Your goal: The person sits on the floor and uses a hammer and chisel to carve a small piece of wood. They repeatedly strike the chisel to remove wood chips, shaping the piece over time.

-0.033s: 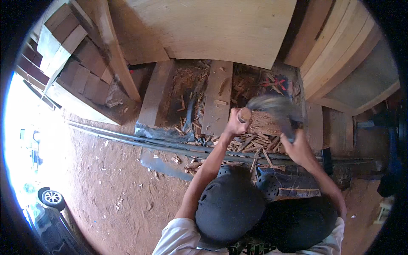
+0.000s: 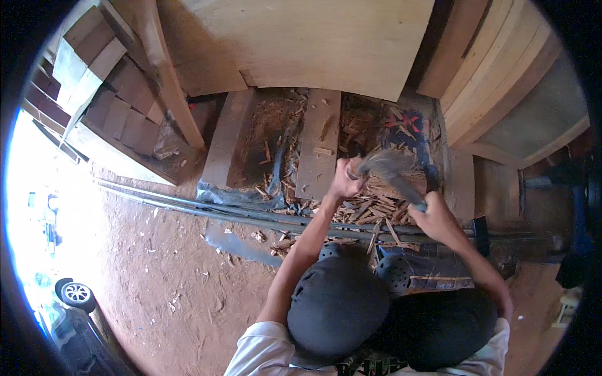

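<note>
One blurry hammer point(image 2: 400, 180), held tight in the right hand point(image 2: 437, 219), has swung in close to the wooden stick point(image 2: 355, 167) that the left hand's point(image 2: 345, 183) fingers wrap above wood chips point(image 2: 370, 211), so a hit seems to be landing.

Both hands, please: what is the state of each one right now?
Left hand: closed, holding a wooden piece, partly hidden.
Right hand: closed, holding a blurred hammer-like tool.
</note>
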The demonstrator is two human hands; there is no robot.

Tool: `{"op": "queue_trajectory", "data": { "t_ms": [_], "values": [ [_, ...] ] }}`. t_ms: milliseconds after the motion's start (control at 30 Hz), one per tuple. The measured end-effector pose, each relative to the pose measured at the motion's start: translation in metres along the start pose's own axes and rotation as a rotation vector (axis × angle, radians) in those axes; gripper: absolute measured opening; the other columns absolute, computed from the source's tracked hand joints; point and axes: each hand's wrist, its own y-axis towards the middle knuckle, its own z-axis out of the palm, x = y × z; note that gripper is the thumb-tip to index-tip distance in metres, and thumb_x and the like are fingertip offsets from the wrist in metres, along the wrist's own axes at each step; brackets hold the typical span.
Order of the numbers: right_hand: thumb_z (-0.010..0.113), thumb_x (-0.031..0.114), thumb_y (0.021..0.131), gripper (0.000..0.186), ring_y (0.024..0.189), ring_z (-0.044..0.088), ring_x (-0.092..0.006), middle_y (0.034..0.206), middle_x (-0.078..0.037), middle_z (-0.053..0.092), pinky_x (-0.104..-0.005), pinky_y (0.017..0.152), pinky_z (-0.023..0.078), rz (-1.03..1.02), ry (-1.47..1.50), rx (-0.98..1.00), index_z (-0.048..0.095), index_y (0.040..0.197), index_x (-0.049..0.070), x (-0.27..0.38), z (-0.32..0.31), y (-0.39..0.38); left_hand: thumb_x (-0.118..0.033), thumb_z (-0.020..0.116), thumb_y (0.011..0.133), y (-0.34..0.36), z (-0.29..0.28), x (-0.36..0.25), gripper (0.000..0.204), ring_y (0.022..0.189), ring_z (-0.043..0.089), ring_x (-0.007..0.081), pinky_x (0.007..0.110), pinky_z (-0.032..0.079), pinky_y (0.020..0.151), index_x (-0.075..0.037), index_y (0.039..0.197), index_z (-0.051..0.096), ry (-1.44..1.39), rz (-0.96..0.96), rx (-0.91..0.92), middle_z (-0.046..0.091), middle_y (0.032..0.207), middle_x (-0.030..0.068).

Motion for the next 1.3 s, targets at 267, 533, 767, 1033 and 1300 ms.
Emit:
{"op": "queue_trajectory", "data": {
  "t_ms": [267, 533, 767, 1033, 1300],
  "values": [
    [0.061, 0.022, 0.079, 0.023, 0.05, 0.042, -0.0093, 0.056, 0.001, 0.043, -0.0272, 0.046, 0.035, -0.183, 0.064, -0.121, 0.047, 0.073, 0.005, 0.019, -0.038, -0.008, -0.015, 0.064, 0.062, 0.005, -0.008, 0.018, 0.02, 0.059, 0.047, 0.017, 0.032, 0.04, 0.057, -0.002, 0.069, 0.05, 0.128, 0.067, 0.027, 0.049, 0.061, 0.0081],
    [0.061, 0.024, 0.074, 0.032, 0.059, 0.054, -0.0239, 0.071, -0.014, 0.056, -0.0359, 0.056, 0.043, 0.108, -0.225, 0.092, 0.052, 0.08, -0.005, -0.001, -0.003, 0.024, -0.009, 0.064, 0.066, 0.014, -0.016, 0.014, 0.022, 0.065, 0.048, 0.0107, 0.027, 0.041, 0.058, -0.001, 0.079, 0.048, 0.051, -0.096, 0.078, 0.051, 0.069, 0.0032],
    [0.061, 0.024, 0.07, 0.029, 0.05, 0.051, -0.0171, 0.062, -0.009, 0.055, -0.0337, 0.051, 0.042, 0.405, 0.164, 0.183, 0.052, 0.065, -0.003, -0.059, 0.021, 0.019, -0.007, 0.058, 0.066, 0.041, -0.02, 0.005, 0.01, 0.045, 0.042, 0.0088, 0.026, 0.035, 0.041, -0.005, 0.066, 0.047, -0.046, -0.082, 0.145, 0.046, 0.053, -0.0011],
    [0.061, 0.016, 0.069, 0.013, 0.051, 0.053, -0.0182, 0.054, -0.007, 0.053, -0.0346, 0.051, 0.041, 0.233, 0.018, 0.064, 0.061, 0.07, 0.003, -0.157, 0.081, 0.02, -0.001, 0.056, 0.068, 0.072, -0.015, 0.012, 0.016, 0.037, 0.038, 0.0073, 0.024, 0.028, 0.032, -0.005, 0.058, 0.044, -0.236, -0.431, 0.081, 0.043, 0.048, -0.0004],
    [0.064, 0.032, 0.069, 0.037, 0.057, 0.056, -0.0281, 0.059, -0.016, 0.055, -0.0406, 0.056, 0.043, 0.29, -0.061, 0.095, 0.054, 0.068, -0.003, -0.184, 0.095, 0.021, -0.001, 0.054, 0.072, 0.058, -0.024, 0.01, 0.011, 0.04, 0.036, 0.0074, 0.023, 0.026, 0.035, -0.006, 0.07, 0.044, -0.295, -0.392, 0.107, 0.042, 0.052, -0.0007]
  ]
}}
